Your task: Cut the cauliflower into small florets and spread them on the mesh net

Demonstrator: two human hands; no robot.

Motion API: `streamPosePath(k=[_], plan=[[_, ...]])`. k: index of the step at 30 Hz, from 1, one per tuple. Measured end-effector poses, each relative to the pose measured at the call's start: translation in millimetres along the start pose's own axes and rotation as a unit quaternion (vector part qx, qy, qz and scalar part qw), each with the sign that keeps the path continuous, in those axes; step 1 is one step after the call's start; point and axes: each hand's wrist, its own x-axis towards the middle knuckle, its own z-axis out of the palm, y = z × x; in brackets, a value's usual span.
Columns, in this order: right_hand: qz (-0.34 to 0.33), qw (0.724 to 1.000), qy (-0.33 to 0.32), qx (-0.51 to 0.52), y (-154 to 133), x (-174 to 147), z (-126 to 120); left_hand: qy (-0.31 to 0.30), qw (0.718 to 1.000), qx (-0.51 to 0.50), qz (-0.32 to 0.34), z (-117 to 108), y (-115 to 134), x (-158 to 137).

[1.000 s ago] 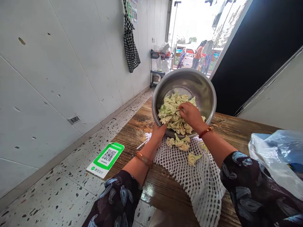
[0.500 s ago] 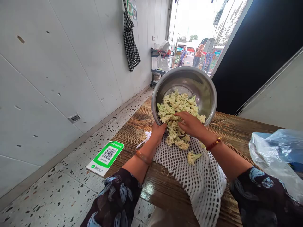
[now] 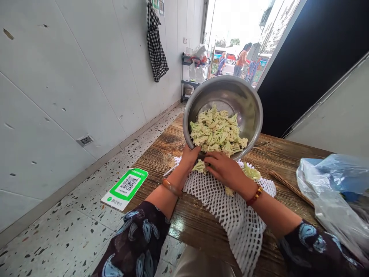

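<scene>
My left hand (image 3: 190, 156) is closed on the near-left rim of a steel bowl (image 3: 250, 111), thumb over the edge. The bowl is tilted toward me, and cauliflower florets (image 3: 216, 130) fill its lower side. My right hand (image 3: 225, 169) is palm down just below the near rim, fingers bent and slightly apart; its palm is hidden. By its fingertips is a loose cauliflower floret (image 3: 199, 166). Another floret (image 3: 229, 191) shows partly from under the hand, and a greener piece (image 3: 251, 172) lies to its right. These loose pieces rest on white foam netting (image 3: 227, 215).
The wooden table (image 3: 161, 161) carries a green QR-code card (image 3: 127, 187) at its left edge. Thin brown sticks (image 3: 291, 188) and a clear plastic bag (image 3: 325, 192) lie on the right. A checked apron (image 3: 157, 50) hangs on the wall; people stand outside the doorway.
My right hand has moved from the florets inside the bowl down to the netting below the rim. Florets that hung over the near rim now lie inside the bowl. My left hand keeps its grip.
</scene>
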Motion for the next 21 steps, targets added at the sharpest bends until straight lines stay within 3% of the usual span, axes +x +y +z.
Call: streamPosePath(k=[7, 13, 16, 19, 21], plan=[[-0.096, 0.995, -0.012, 0.015, -23.4, -35.1, -22.0, -0.009, 0.999, -0.046, 0.003, -1.9, -4.4, 4.1], [-0.100, 0.995, -0.020, 0.023, -30.3, -45.5, -46.3, 0.018, 0.999, -0.050, 0.005, -1.8, 4.0, 2.2], [-0.061, 0.996, 0.045, 0.046, -17.4, -45.4, -55.5, 0.032, 0.998, -0.052, -0.001, -2.5, 12.7, 0.9], [0.033, 0.988, 0.144, 0.054, 13.6, -38.6, -54.6, 0.045, 0.997, -0.064, -0.011, -3.0, 21.6, 0.9], [0.102, 0.978, 0.172, 0.053, 37.9, -29.0, -49.1, 0.058, 0.995, -0.085, -0.011, -2.9, 26.1, 1.9]])
